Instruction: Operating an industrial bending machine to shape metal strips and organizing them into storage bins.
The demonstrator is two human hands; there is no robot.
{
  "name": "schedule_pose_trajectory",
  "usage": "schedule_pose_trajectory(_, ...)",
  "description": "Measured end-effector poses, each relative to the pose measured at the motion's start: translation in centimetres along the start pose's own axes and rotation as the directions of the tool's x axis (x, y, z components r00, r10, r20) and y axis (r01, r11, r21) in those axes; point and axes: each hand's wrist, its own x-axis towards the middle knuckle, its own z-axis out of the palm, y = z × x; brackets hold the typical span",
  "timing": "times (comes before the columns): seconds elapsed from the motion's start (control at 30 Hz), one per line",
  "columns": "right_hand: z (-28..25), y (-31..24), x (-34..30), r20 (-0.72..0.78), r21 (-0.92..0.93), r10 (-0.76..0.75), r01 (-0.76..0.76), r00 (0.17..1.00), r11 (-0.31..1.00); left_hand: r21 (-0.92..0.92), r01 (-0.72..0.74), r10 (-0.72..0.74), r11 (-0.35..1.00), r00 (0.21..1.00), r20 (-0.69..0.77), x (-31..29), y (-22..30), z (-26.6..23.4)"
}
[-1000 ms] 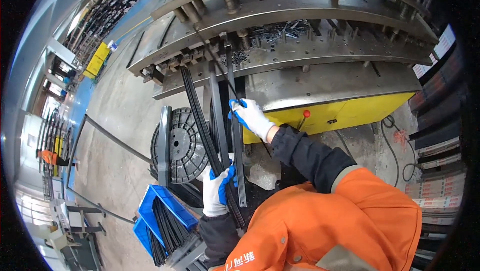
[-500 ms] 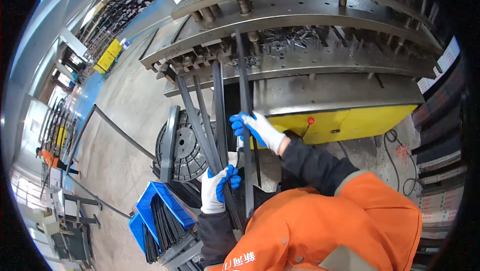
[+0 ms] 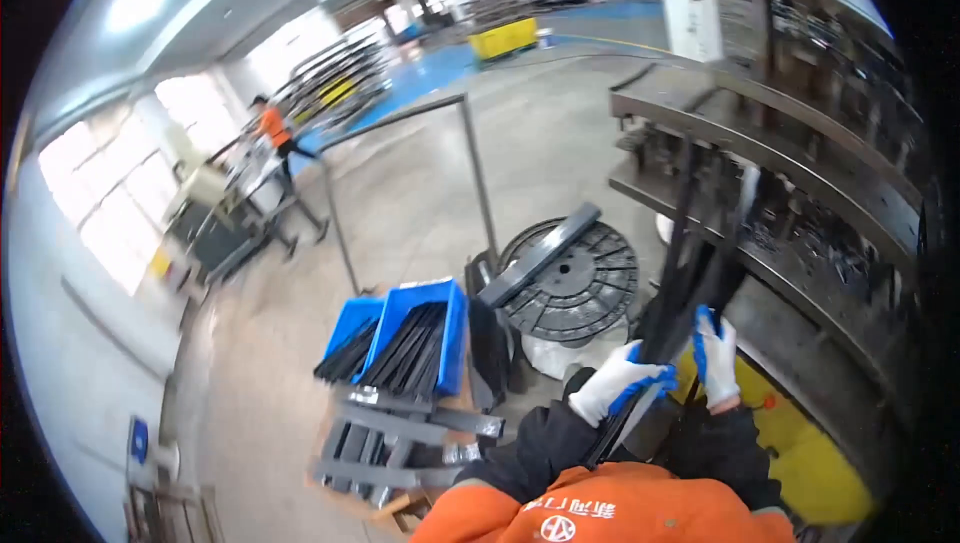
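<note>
My left hand point(image 3: 620, 383), in a white glove with a blue palm, closes round the lower part of a bundle of long dark strips point(image 3: 675, 293). The bundle slants up from my body toward the press. Beside it, a little to the right, my right hand point(image 3: 716, 355) wears the same kind of glove. Its fingers curl against the right side of the strips and appear closed on one of them. The strips' upper ends are blurred by motion and overlap the press point(image 3: 790, 173); how many each hand holds cannot be made out.
Blue bins point(image 3: 455, 343) of dark strips stand left, behind stacked grey profiles point(image 3: 385, 433). A black reel point(image 3: 600, 293) with a grey bar point(image 3: 545, 253) across it lies ahead. A metal frame point(image 3: 475, 173) stands beyond. A person point(image 3: 272, 128) in orange works far left.
My view has swung left, away from the press, so the bins and reel show more fully. My hands have come closer together, and the strips, held apart before, now lie bunched.
</note>
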Motion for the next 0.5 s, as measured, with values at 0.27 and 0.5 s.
schedule_pose_trajectory(0.27, -0.5, 1.5, 0.5, -0.162, -0.140, -0.137, 0.115, 0.977, 0.983, 0.205, -0.024, 0.037, 0.979, 0.998, -0.059, -0.6, -1.9, -2.7)
schedule_pose_trajectory(0.5, -0.2, 1.0, -0.2, -0.020, -0.015, 0.012, -0.013, 1.000, 1.000, 0.124, -0.028, 0.050, 0.992, 0.983, -0.178, -0.4, -4.3, -4.7)
